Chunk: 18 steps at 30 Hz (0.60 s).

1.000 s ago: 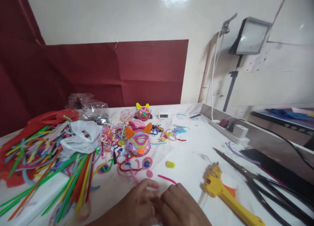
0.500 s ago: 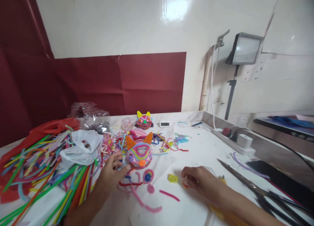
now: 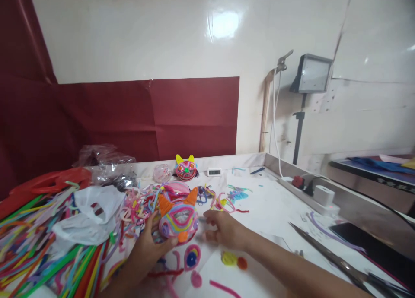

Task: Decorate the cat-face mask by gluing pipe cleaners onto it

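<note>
A colourful owl-like craft head (image 3: 179, 219) with orange ears and an orange beak, made of fuzzy chenille stems, stands in the middle of the table. My left hand (image 3: 147, 248) is at its left side, thumb and fingers spread around it; whether they touch it I cannot tell. On its right side my right hand (image 3: 225, 229) reaches in with fingers apart and slightly curled, just short of the head. In front lie a pink-and-blue eye-shaped piece (image 3: 192, 259), a pink disc (image 3: 196, 279), a yellow coil (image 3: 229, 258) and an orange disc (image 3: 242, 263).
Bundles of chenille stems (image 3: 87, 267) and a white plastic bag (image 3: 94, 211) fill the left. A similar head with yellow ears (image 3: 186, 168) stands behind, beside a small digital display (image 3: 214, 172). Scissors (image 3: 337, 260) and a phone (image 3: 372, 250) lie right, near a power strip (image 3: 326, 207).
My hands were together at the front, then parted; both now flank the owl-like head. The orange disc, earlier at my right fingers, lies beside the yellow coil. My right arm covers the yellow glue gun.
</note>
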Each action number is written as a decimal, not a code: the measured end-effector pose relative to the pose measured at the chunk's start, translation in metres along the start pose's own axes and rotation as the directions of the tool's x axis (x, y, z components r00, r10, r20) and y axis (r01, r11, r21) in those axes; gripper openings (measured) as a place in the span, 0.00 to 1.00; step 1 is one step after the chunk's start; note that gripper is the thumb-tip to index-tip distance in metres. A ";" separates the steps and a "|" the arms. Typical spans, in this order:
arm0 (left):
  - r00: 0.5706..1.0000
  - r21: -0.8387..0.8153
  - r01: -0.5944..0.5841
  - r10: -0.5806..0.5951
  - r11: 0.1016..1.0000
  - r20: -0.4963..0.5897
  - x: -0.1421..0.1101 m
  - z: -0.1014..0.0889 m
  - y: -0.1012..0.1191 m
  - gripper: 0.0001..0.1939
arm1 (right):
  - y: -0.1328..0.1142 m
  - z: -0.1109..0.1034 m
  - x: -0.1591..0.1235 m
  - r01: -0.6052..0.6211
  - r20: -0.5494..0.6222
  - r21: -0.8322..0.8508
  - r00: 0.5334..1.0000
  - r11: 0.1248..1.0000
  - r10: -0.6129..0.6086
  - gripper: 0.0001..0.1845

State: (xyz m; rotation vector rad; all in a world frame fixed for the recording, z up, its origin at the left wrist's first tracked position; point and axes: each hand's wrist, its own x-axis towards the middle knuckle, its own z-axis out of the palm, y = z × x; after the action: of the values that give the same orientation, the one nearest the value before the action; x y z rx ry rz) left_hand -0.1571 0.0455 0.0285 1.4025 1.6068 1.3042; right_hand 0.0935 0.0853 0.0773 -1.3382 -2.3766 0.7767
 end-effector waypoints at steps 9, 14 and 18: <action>0.999 0.062 -0.023 0.025 0.998 -0.034 0.003 0.011 -0.030 0.56 | 0.006 0.020 0.032 0.036 0.112 0.215 0.992 0.976 -0.061 0.11; 0.997 0.030 -0.047 0.048 0.998 -0.061 -0.001 0.012 -0.029 0.50 | 0.005 0.031 0.029 0.073 0.077 0.354 0.991 0.932 -0.107 0.12; 0.987 -0.068 -0.093 0.083 0.993 -0.135 -0.011 0.018 -0.019 0.45 | 0.002 0.031 0.018 0.121 0.008 0.397 0.991 0.910 -0.135 0.10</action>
State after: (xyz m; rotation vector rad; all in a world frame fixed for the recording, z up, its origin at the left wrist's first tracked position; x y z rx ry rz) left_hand -0.1445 0.0408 0.0033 1.3803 1.5794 1.5215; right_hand 0.0697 0.0920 0.0509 -0.9983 -2.1495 1.1726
